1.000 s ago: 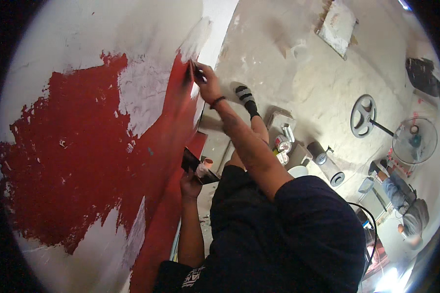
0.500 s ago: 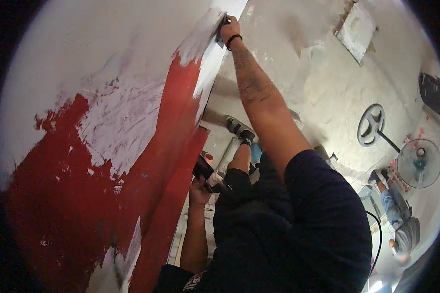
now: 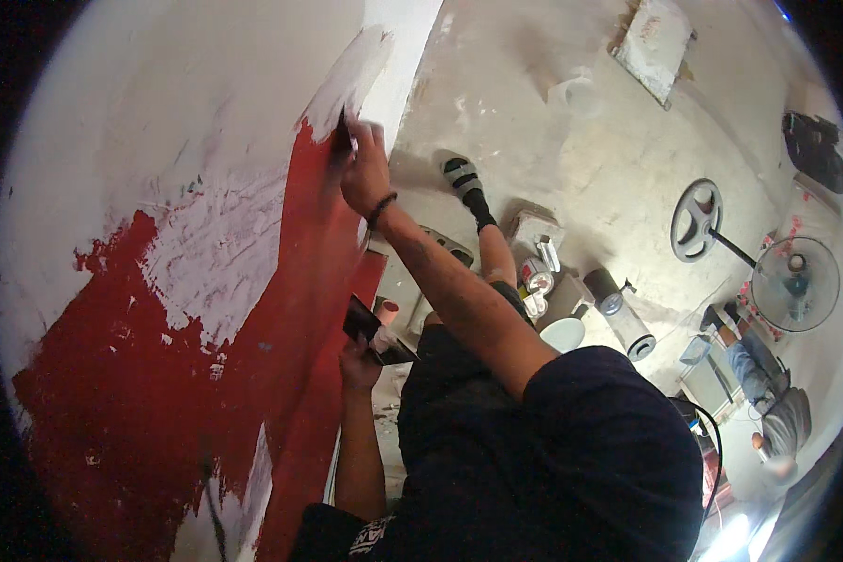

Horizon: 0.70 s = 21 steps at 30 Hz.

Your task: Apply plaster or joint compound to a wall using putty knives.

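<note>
My right hand (image 3: 366, 176) is closed on a dark putty knife (image 3: 343, 129), its blade against the wall where white putty (image 3: 339, 80) meets red paint (image 3: 297, 201). Lower down, my left hand (image 3: 359, 363) grips a dark, flat putty board (image 3: 362, 319) that carries a lump of white putty (image 3: 382, 339). The board is held close to the wall's red edge. White smears (image 3: 220, 239) cover part of the red surface to the left.
On the floor to the right are a white bowl (image 3: 563, 334), a clear cylinder (image 3: 630, 330) and a standing fan (image 3: 795, 285) with a round grey base (image 3: 697, 221). A pale board (image 3: 657, 51) lies farther off. Another person (image 3: 776, 412) is at the lower right.
My right hand with the putty knife has come down and left along the wall from its top edge. My left hand with the board has shifted slightly up and left.
</note>
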Available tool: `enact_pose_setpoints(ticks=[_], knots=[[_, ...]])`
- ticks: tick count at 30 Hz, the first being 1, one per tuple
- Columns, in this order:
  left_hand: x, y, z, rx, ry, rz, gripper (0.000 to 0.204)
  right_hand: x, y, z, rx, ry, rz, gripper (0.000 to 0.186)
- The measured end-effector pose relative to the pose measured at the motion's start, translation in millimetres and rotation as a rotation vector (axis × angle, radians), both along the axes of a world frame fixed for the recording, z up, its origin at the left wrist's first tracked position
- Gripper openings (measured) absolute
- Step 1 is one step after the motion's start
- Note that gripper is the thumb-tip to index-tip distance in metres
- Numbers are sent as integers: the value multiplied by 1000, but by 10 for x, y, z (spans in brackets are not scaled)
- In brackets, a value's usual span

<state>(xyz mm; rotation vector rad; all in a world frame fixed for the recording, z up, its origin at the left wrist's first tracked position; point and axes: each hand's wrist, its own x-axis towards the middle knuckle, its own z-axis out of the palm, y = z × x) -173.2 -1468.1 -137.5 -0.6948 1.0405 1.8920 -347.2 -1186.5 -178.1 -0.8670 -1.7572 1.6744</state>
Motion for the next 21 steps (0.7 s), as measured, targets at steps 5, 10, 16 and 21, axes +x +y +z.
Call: enact_pose_setpoints(ticks=[5,10,16,21], knots=[[-92,196,94,-85,-167,163,25,376,285,-742,-228,-69,95,40],[-53,226,204,-39,-131,136,28,-422,1212,-1385,-160,-217,-96,33],[84,33,-50,-10,-161,117,36,-983,1583,-1487,-17,-306,-151,36],[104,62,22,52,-176,144,39,-778,1256,-999,125,-252,-116,38]])
